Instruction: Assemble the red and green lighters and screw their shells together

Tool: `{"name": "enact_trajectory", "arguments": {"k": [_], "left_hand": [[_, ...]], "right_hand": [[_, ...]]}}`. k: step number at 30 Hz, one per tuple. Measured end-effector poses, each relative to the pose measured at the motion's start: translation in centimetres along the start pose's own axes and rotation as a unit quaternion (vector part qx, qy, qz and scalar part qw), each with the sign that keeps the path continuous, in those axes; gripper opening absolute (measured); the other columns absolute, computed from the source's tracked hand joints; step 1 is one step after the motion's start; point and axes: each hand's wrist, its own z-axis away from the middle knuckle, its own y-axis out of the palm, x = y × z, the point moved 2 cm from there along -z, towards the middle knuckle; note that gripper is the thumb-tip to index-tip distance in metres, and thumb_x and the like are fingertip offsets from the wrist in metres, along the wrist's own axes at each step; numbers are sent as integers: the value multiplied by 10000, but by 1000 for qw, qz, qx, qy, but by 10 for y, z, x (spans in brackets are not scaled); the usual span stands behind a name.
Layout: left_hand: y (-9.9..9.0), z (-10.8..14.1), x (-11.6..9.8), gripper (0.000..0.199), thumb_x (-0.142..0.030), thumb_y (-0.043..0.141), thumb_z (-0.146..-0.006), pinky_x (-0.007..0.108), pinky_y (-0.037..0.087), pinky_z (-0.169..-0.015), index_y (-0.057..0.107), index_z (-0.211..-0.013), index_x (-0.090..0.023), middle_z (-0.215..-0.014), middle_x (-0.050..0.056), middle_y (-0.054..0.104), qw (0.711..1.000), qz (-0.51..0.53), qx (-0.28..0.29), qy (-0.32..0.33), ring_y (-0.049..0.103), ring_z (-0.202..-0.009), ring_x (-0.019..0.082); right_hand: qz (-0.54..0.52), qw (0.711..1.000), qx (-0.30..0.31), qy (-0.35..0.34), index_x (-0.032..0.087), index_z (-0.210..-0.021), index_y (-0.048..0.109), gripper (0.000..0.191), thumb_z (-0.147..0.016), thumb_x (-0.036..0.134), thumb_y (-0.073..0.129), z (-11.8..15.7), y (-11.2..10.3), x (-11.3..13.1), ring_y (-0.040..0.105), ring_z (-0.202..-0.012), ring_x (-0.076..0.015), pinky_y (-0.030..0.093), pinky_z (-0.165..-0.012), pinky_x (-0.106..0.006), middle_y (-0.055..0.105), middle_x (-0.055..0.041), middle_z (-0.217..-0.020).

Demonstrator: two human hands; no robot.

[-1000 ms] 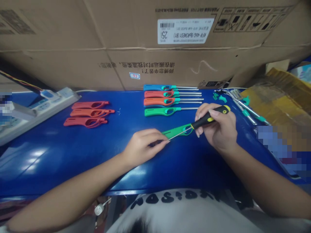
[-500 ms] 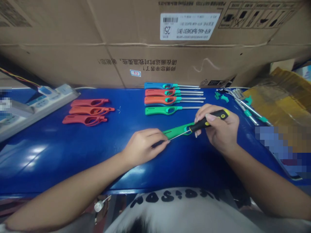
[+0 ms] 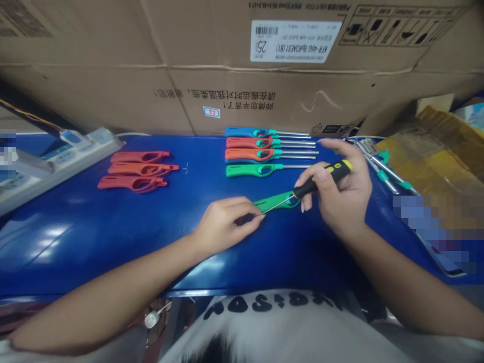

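Note:
My left hand (image 3: 227,222) is closed around the butt end of a green gas lighter (image 3: 271,202), its fingertips pinched beside a screwdriver's tip. That screwdriver (image 3: 325,179), with a black and yellow handle, is gripped by my right hand (image 3: 350,194), index finger lifted off. Its thin shaft slants down-left across the lighter, and the very tip is hidden at my left fingers. Behind my hands lie a finished-looking green lighter (image 3: 249,171) with a metal tube, plus orange (image 3: 247,154), red (image 3: 245,142) and blue (image 3: 242,132) ones in a stack of rows.
Three red and orange lighter shells (image 3: 130,184) lie at left, near small pale bits (image 3: 185,168). A white power strip (image 3: 86,151) runs along the left side. Metal tubes with green parts (image 3: 382,175) lie at right by a taped carton (image 3: 423,146). A large cardboard box (image 3: 124,96) stands behind.
My right index finger has lifted and stretched away from the screwdriver's handle. The screwdriver has shifted slightly; my left hand stays at the green lighter.

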Motion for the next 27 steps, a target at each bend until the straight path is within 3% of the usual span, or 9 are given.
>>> {"name": "enact_trajectory", "arguments": {"k": [3,5,8,11,14,19,21,25,27], "left_hand": [[-1,-1,-1,135,-269,671,-931,225,476,-607,745,-885,-165,-827,43,735,1000,16,-23,-9,579,-601,103],[-2,-3,-1,132,-260,680,-924,221,466,-588,749,-871,-161,-816,42,734,999,32,-38,-22,572,-588,98],[-2,-6,-1,145,-275,682,-927,227,465,-584,757,-869,-165,-832,44,747,995,61,-50,-54,582,-588,102],[-2,-7,0,164,-302,681,-931,239,483,-624,769,-886,-171,-870,53,762,991,89,-52,-82,628,-649,123],[1,-7,2,157,-298,686,-929,235,486,-642,772,-896,-170,-880,53,765,988,109,-48,-98,643,-682,127],[8,-5,11,165,-295,682,-933,210,433,-555,757,-877,-159,-821,34,742,987,113,-46,-105,542,-565,86],[9,-5,13,153,-286,700,-919,203,418,-537,755,-863,-155,-803,31,733,987,116,-45,-98,518,-545,77],[10,-3,9,103,-260,753,-874,197,429,-549,764,-858,-158,-820,28,741,990,125,-15,-59,503,-533,64],[10,-2,6,97,-255,753,-876,197,442,-559,769,-872,-159,-838,31,750,991,125,0,-37,511,-537,63]], "right_hand": [[-5,1000,5,-16,345,-1190,589,343,-887,418,730,-3,2,7,582,-423,-120,482,-392,-272,732,27,-799],[-6,999,49,-9,310,-1140,620,314,-875,430,736,-9,3,14,615,-470,-131,507,-412,-284,744,1,-872],[0,992,124,27,298,-1175,621,412,-810,358,804,-20,5,28,650,-533,-138,548,-466,-299,745,-15,-996],[22,988,148,46,311,-1222,607,493,-783,276,829,-27,8,36,650,-539,-125,550,-489,-282,736,5,-967],[64,990,122,0,305,-1236,627,566,-735,183,860,-26,12,33,664,-585,-121,559,-515,-262,723,4,-982],[147,980,16,-134,279,-1121,694,498,-683,159,899,-14,9,15,706,-801,-159,603,-641,-262,677,-32,-1174],[155,971,57,-172,305,-1251,631,528,-775,218,844,-12,8,11,712,-793,-168,612,-608,-269,682,-38,-1188],[133,959,223,-113,318,-1454,461,538,-955,258,651,-14,8,11,714,-693,-141,627,-558,-253,724,-44,-1143],[127,957,239,-105,304,-1429,488,501,-957,251,649,-15,9,14,725,-716,-138,632,-563,-241,716,-53,-1171]]}}
